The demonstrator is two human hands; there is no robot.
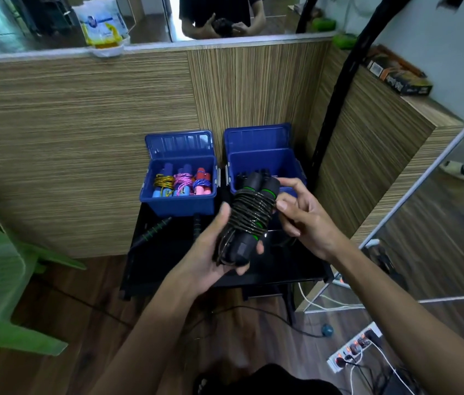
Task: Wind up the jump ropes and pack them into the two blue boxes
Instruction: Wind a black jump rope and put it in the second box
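**Hidden and cut off**

The wound black rope (pixel 249 220) and the right hand (pixel 300 215) cover the front of the right blue box (pixel 262 161); its contents cannot be told. On the desk (pixel 168 252), a second black handle (pixel 153 229) blends into the dark top. The green chair (pixel 0 269) runs off the left edge.

Dim indoor light, source perhaps overhead; wide-angle bending at edges; soft blur throughout.

Black rope (pixel 249 215), wound around its paired green-ringed handles, is held tilted above the table, near the right box (pixel 265 163). Left box (pixel 178 202), lid open, contains three wound ropes (pixel 183 182) side by side: yellow, pink, blue.
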